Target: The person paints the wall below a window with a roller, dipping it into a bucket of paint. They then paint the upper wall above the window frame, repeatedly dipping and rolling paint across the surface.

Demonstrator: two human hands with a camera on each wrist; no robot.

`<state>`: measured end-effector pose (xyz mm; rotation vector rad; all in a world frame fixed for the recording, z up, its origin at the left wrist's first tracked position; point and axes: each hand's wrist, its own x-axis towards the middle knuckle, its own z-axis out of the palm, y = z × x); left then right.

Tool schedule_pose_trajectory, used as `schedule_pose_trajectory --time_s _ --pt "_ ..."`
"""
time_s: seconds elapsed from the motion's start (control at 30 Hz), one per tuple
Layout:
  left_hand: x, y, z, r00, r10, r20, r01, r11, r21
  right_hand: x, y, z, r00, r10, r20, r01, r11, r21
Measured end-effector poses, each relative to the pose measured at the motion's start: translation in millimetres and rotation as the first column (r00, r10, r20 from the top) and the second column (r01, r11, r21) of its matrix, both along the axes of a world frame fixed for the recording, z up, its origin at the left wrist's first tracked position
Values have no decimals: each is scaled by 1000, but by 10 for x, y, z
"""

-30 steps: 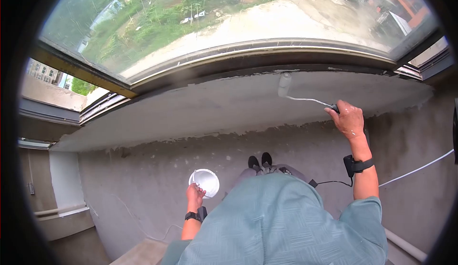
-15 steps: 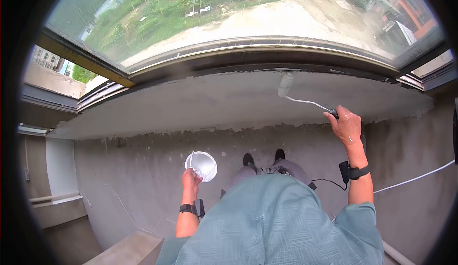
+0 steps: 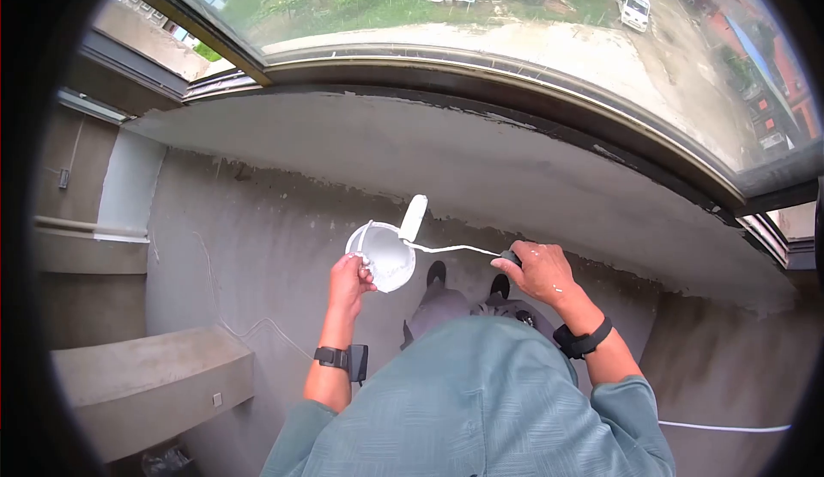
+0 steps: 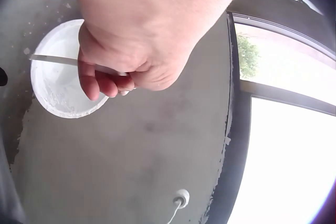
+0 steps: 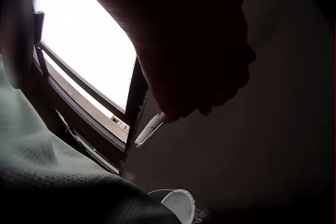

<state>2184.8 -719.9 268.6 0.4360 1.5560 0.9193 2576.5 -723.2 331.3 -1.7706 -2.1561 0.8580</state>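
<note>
My left hand (image 3: 350, 281) holds a white bucket (image 3: 396, 258) by its bail handle (image 4: 55, 59), fingers curled round it in the left wrist view. White paint coats the bucket's inside. In my right hand (image 3: 542, 271) is the dark grip (image 3: 511, 258) of a paint roller, its thin bent rod reaching left. The white roller sleeve (image 3: 413, 217) stands tilted at the bucket's far right rim, overlapping it in the head view. The right wrist view is dark; the roller sleeve (image 5: 149, 129) and bucket (image 5: 179, 205) show past the shadowed hand.
Ahead runs a wall with a pale grey painted band (image 3: 481, 164) beneath a dark window frame (image 3: 515, 91). My shoes (image 3: 437, 273) are on the grey floor below. A concrete ledge (image 3: 154, 361) juts out at left, near a thin white cable (image 3: 206, 262).
The right hand has brought the roller from the painted band under the window, left and down to the bucket. The left hand has raised the bucket slightly; the head view has turned right.
</note>
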Motion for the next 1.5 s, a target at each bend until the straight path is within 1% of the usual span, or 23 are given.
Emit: schedule_pose_trajectory --time_s 0.07,0.13,0.17,0.27,0.33,0.4,0.5,0.53,0.6,0.7,0.8,0.9,0.93,0.97,1.0,1.03,1.1,1.17,1.27,1.37,1.47,1.5 --pt "184 -118 138 1000 13 22 -14 999 31 2 4 -108 997 66 -34 -68 995 -67" --pt "387 -220 344 1000 12 29 -13 999 36 2 -42 -190 987 65 -150 -96 973 -212" --pt "448 -260 412 999 14 31 -16 999 39 -7 -53 -201 978 56 -203 -114 952 -283" --pt "628 -368 562 998 35 61 -38 998 54 -38 -59 -171 956 37 -290 -174 868 -465" --pt "690 -419 606 994 37 101 -44 997 70 -43 -98 -140 943 40 -329 -194 871 -451" --pt "685 -427 566 991 59 117 -70 993 96 -37 -108 -57 938 50 -344 -208 873 -440" --pt "638 -388 519 991 82 104 -92 991 97 -33 -153 21 954 -20 -299 -131 870 -475" --pt "634 -360 504 991 92 101 -102 990 94 -22 -178 29 960 -24 -278 -105 893 -438" --pt "621 -329 463 988 106 114 -117 988 100 -33 -247 63 953 -31 -302 -74 941 -329" --pt "592 -234 474 987 86 137 -103 987 125 -123 -241 190 974 -34 -223 -53 926 -374" --pt "548 -136 492 989 40 140 -62 986 153 -248 -157 235 979 79 -188 -139 932 -335" --pt "472 -58 538 985 -11 169 -18 985 169 -489 -55 267 983 138 -120 -173 911 -373" --pt "467 -54 559 986 -30 166 1 986 169 -554 -55 218 977 208 -54 -215 947 -240" --pt "466 -40 583 986 -49 161 22 985 169 -619 -53 117 963 268 19 -265 959 -105" --pt "469 -30 611 986 -69 155 43 985 168 -720 -37 119 943 316 100 -320 947 27" --pt "480 -29 645 986 -80 149 53 982 180 -812 0 172 912 347 217 -352 936 -17" --pt "498 -28 698 986 -100 132 72 977 198 -975 60 95 876 384 293 -386 921 -51" --pt "521 -20 663 981 -118 151 85 975 208 -1077 98 -54 827 428 365 -431 899 -78" --pt "548 -3 612 977 -143 160 107 971 215 -1141 121 -122 790 489 369 -492 866 -92" --pt "525 33 568 979 -143 147 108 968 225 -1136 132 24 796 536 281 -498 844 -198" --pt "504 52 531 975 -166 146 132 967 217 -1124 138 102 818 511 265 -454 856 -248" --pt "508 56 531 973 -178 148 145 966 212 -1120 157 110 842 483 240 -416 865 -280"
